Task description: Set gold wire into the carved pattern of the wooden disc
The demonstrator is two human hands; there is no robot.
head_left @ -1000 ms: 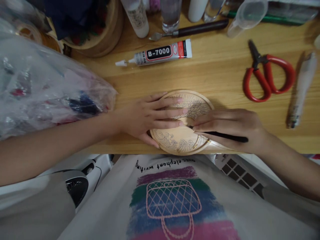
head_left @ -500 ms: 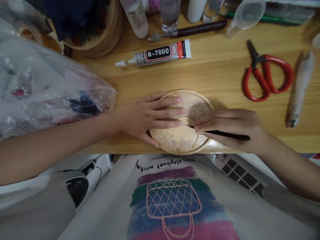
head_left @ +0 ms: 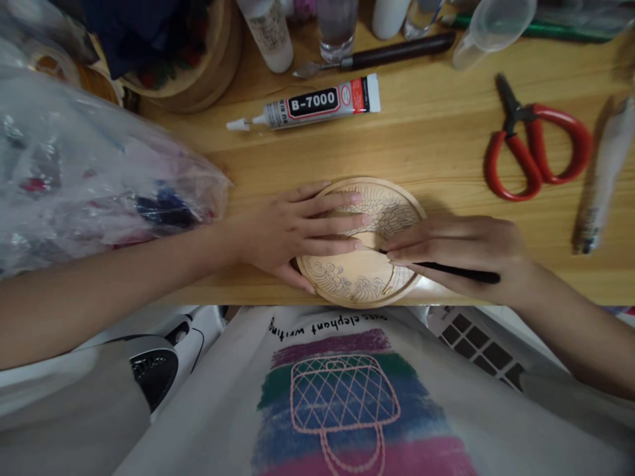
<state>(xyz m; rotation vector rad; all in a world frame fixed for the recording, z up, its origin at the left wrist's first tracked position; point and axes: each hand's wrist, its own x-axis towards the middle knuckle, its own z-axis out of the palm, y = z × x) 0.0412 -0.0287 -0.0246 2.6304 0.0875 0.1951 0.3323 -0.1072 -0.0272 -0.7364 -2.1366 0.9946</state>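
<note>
A round, pale wooden plate (head_left: 342,272) with a raised rim lies at the table's front edge. Dark line drawings of curling waves and overlapping feathers or scales cover it, and a thin gold wire (head_left: 389,287) shows on its lower right. My left hand (head_left: 302,228) rests flat on the plate's left side, fingers spread, thumb at the rim. In the closed fingers of my right hand (head_left: 461,251) is a slim black tool, tweezers by its shape (head_left: 461,271). Its thin tip points at the plate's middle, close to my left fingertips; the fingers partly hide it.
A B-7000 glue tube (head_left: 317,102) and a dark-handled spatula (head_left: 397,53) lie beyond the plate. Red-handled pliers (head_left: 536,145) and a white pen (head_left: 606,175) are to the right. Clear plastic bags (head_left: 99,158) and a wooden bowl (head_left: 213,73) occupy the left; bottles stand behind.
The right hand and the black tweezers have shifted very slightly right. The view has moved a little. The left hand and plate stay in place.
</note>
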